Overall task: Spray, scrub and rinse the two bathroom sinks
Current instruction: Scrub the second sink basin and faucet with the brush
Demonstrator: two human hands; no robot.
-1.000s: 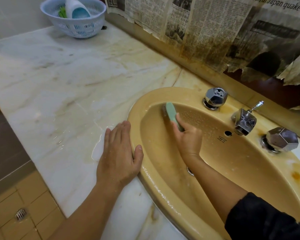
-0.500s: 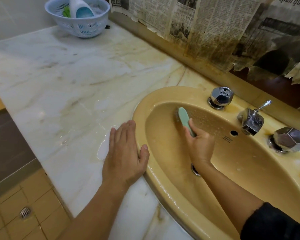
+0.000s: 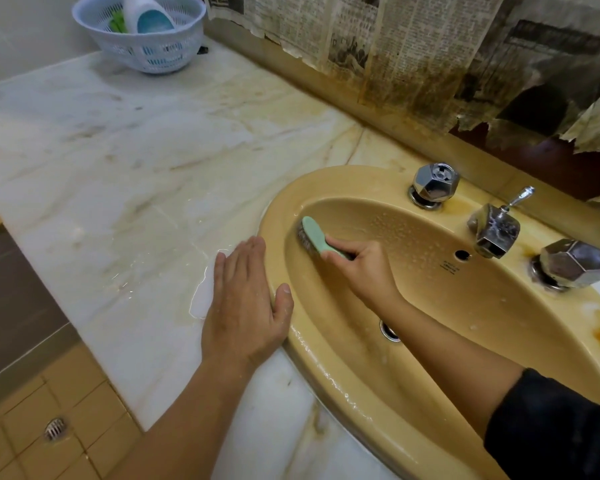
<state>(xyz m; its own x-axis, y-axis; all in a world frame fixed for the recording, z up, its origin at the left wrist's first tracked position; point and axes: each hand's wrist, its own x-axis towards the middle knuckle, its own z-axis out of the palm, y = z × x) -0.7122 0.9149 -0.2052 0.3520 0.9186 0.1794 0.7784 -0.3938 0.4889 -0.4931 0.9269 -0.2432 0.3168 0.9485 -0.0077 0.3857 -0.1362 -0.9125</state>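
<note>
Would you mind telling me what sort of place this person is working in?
Most likely a bathroom, and a worn one. A yellow oval sink with chrome taps is set into a marble counter, there is a tiled floor with a drain, and stained newspaper covers the wall behind.

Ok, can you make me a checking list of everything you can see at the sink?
Surface: marble counter, wet patch beside the sink.
Job's things: yellow sink, droplets inside; green brush against its inner wall.
Clutter: white basket holding a bottle.
Hands: right hand grips the brush; left hand lies flat on the counter, thumb on the rim.
Cables: nothing seen.
Surroundings: chrome tap, stained newspaper, floor drain.
</note>
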